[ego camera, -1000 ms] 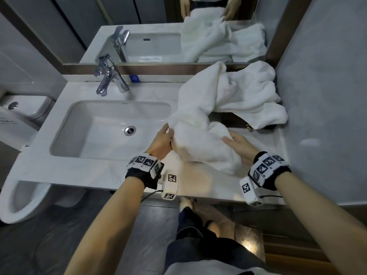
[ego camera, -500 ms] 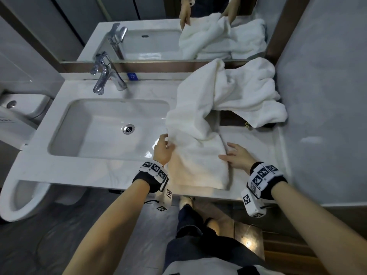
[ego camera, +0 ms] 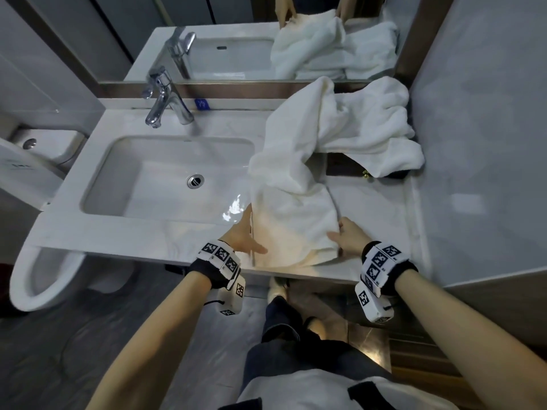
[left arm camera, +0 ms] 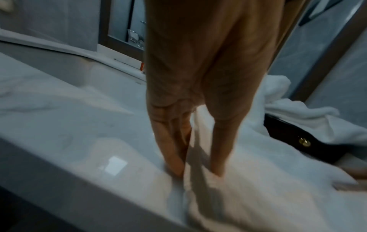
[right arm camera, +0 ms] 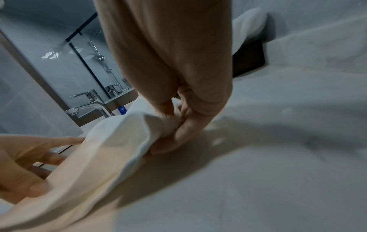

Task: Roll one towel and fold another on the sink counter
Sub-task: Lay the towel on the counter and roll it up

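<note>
A white towel (ego camera: 293,220) lies partly flattened on the sink counter (ego camera: 379,208), its far part bunched and trailing back to the mirror ledge. My left hand (ego camera: 245,232) lies along the towel's left edge, fingers straight with their tips on the towel (left arm camera: 248,196) in the left wrist view. My right hand (ego camera: 346,238) holds the right edge near the front corner. In the right wrist view its thumb and fingers (right arm camera: 184,128) pinch the towel's hem (right arm camera: 103,157). A second white towel (ego camera: 370,125) lies crumpled at the back right.
The sink basin (ego camera: 97,179) and chrome faucet (ego camera: 165,102) are left of the towel. A dark box (ego camera: 343,167) with a brass clasp sits under the crumpled towel. A grey wall (ego camera: 473,143) closes the right side. A toilet (ego camera: 35,276) stands at lower left.
Both hands slid back toward the counter's front edge along the towel's sides. The near part of the towel went from a raised bunch to lying flat.
</note>
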Available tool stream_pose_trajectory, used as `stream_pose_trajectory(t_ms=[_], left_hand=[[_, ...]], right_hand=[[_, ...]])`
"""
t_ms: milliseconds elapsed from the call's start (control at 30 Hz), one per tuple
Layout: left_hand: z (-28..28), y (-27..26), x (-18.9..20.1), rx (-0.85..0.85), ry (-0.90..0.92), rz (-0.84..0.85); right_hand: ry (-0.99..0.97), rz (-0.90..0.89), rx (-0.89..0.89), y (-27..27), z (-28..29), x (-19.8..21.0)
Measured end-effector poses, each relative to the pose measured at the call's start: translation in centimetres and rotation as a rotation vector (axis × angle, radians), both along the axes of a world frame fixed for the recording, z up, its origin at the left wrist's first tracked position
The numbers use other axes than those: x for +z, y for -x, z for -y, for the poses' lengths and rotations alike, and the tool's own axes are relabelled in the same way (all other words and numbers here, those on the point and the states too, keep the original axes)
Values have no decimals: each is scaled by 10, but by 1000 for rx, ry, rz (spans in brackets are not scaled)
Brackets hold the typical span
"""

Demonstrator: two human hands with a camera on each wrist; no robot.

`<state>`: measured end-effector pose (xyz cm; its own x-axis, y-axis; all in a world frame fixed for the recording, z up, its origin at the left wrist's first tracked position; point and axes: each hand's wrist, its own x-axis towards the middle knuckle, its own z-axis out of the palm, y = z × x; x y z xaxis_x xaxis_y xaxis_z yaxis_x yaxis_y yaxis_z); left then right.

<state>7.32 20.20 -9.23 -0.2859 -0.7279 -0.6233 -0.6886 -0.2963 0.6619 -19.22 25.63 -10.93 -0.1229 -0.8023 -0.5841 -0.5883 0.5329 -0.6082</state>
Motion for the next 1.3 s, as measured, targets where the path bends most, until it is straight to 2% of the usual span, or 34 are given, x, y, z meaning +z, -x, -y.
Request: stream_pose_trajectory(t_ms=[67,200,300,367,600,733,867,1000,1167,1300], left_hand=[[-9,2,0,35,10,85],[-21,5,-5,165,98,163],[-26,8,-2,239,224,218],[-29,11,2,224,291,307],[-35,15,-1,234,227,416],[-37,18,-3,239,200,408],[-38,18,-3,233,240,422],[-38,15,-3,246,259,409],[-41,9,-3,268,290,371],[-53,4,-1,353,295,236]], right_hand=[[29,6,-23,1,-5,-1],[-40,204,-82,3,-15,5],[-33,200,-43,1,-18,8],[-13,164,-41,-1,-19,8],[3,165,-136,-3,-27,3],[-39,371,-300,-5,-34,0],[-101,492,-255,5,-39,1],[-53,454,-267,8,-42,-2],[35,285,-149,2,-43,-1],[93,171,-93,-2,-46,-2]])
